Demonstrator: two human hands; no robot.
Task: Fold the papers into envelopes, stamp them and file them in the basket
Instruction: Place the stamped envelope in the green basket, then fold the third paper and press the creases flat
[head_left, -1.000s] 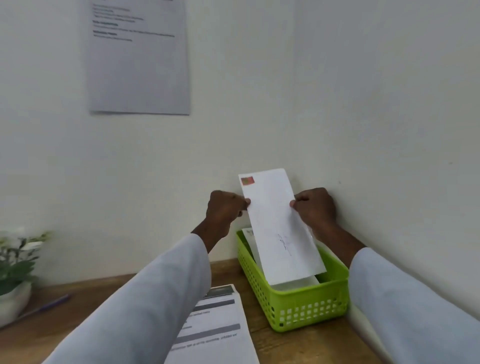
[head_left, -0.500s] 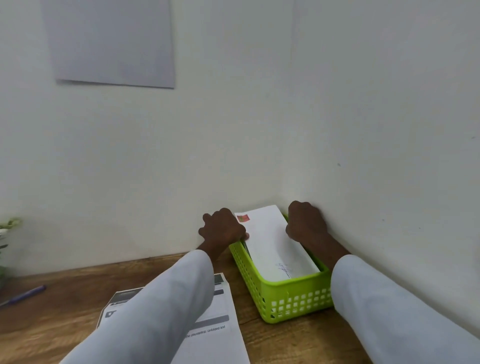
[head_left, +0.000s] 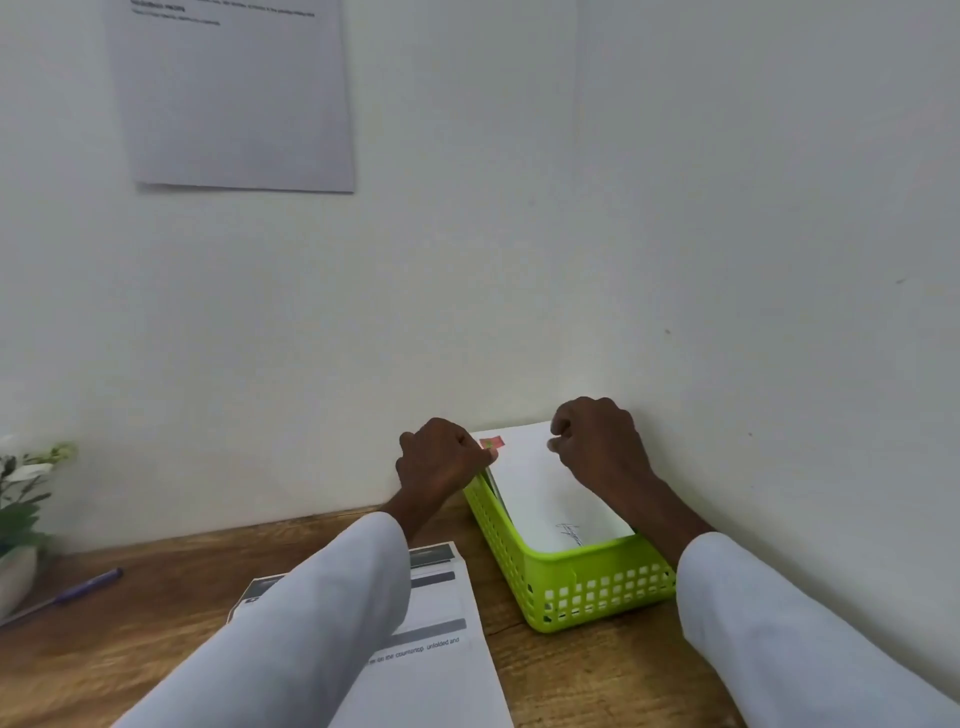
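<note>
A white envelope (head_left: 540, 488) with a red stamp (head_left: 491, 443) at its far left corner lies slanted in the lime-green basket (head_left: 597, 592), its far end resting against the wall. Another paper shows under it along the basket's left wall. My left hand (head_left: 441, 460) is curled at the envelope's left edge, with the thumb pinching it beside the stamp. My right hand (head_left: 597, 441) is curled over the envelope's right edge and hides it, fingertips on the paper.
The basket stands in the corner of a wooden desk (head_left: 130, 649), walls behind and to the right. A printed sheet (head_left: 436, 649) lies under my left sleeve. A purple pen (head_left: 78, 590) and a potted plant (head_left: 15, 519) are at the left. A paper (head_left: 234, 93) hangs on the wall.
The envelope went from upright above the basket down into it and now lies flat inside. Both hands came down with it and stay at its edges.
</note>
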